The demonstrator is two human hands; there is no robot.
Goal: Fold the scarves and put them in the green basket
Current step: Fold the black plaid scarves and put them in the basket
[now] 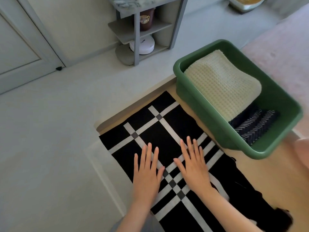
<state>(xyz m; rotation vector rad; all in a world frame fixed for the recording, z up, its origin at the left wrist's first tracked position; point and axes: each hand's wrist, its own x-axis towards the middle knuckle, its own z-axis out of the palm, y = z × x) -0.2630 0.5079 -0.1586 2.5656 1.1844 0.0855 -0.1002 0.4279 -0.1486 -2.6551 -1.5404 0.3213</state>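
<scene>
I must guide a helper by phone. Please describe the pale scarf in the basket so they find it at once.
Find the green basket on the table, right of the black scarf with white stripes. Two scarves lie inside; the pale scarf is the upper one, partly covering a dark zigzag scarf. It alone is cream, with a waffle knit.

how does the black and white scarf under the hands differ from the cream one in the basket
The black scarf has white crossing stripes; the cream scarf is plain, with a waffle knit. The black scarf lies flat on the table; the cream scarf sits folded in the green basket. The left hand and right hand press flat on the black scarf; no hand touches the cream scarf. Both are scarves.
</scene>
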